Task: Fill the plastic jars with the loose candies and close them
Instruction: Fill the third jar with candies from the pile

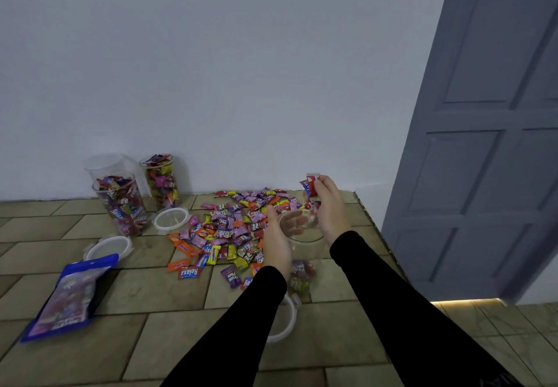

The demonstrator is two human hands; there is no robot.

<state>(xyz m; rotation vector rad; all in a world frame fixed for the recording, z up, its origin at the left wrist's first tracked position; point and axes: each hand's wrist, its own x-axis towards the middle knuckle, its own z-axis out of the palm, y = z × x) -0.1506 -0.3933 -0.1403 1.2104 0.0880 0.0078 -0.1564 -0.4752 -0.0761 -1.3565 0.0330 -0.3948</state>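
Observation:
A clear plastic jar [305, 250] stands on the tiled floor between my hands, with a few candies at its bottom. My left hand [276, 241] grips the jar's left side near the rim. My right hand [327, 205] is above the jar's mouth and pinches red-wrapped candies [311, 185]. A heap of loose wrapped candies [232, 226] lies just left of the jar. Two full, lidless jars [123, 205] [161, 181] stand by the wall, with an empty jar [104, 164] behind them.
Three white-rimmed lids lie on the floor: one [171, 218] by the full jars, one [108, 247] further left, one [283, 320] under my left forearm. A blue candy bag [69, 296] lies at left. A grey door [489, 133] stands at right.

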